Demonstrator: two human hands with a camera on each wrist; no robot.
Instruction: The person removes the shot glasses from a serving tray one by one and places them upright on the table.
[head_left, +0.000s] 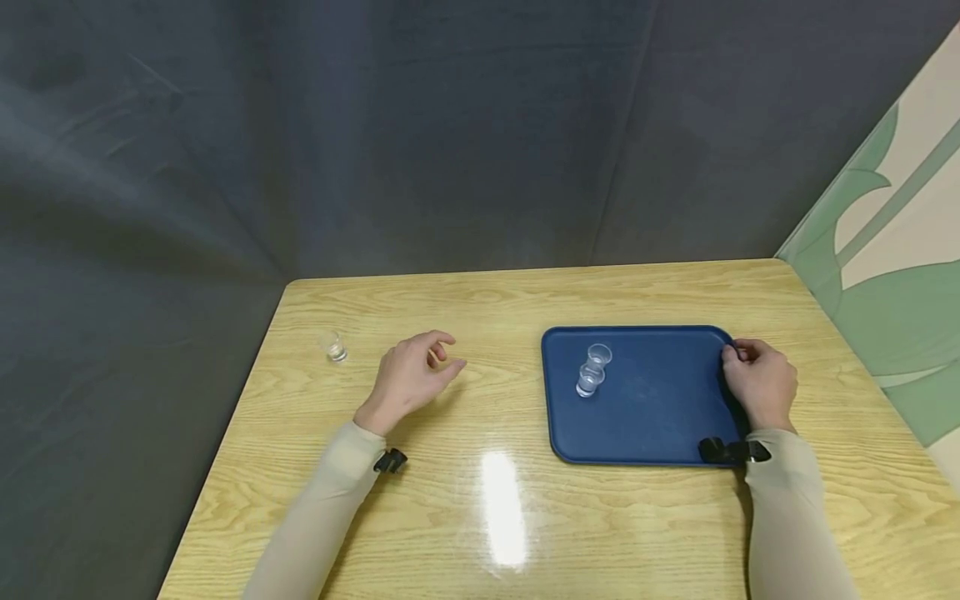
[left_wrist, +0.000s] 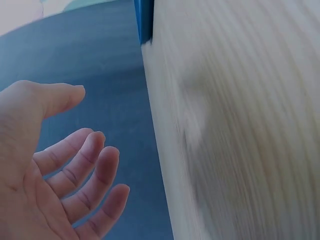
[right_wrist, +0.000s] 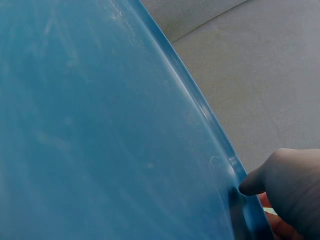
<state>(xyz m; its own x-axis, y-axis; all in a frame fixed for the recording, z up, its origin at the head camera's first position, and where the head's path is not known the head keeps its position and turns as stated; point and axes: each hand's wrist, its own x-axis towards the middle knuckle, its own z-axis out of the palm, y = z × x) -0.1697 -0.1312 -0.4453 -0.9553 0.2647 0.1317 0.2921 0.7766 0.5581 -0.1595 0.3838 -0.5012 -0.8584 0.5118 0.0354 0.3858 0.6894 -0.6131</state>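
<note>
A blue tray (head_left: 645,417) lies on the right part of the wooden table. My right hand (head_left: 761,383) grips its right rim, and in the right wrist view the thumb (right_wrist: 255,181) presses on top of the rim with fingers partly hidden beneath. Two small clear cups (head_left: 590,379) stand close together near the tray's left side. Another small clear cup (head_left: 335,347) stands on the table at the far left. Between that cup and the tray, my left hand (head_left: 412,371) hovers above the wood, fingers loosely bent and holding nothing.
The wooden table (head_left: 480,308) ends at a dark cloth screen (head_left: 450,167) along the back and left. A panel with green leaf shapes (head_left: 900,317) borders the right side. A bright reflection lies on the table's front middle.
</note>
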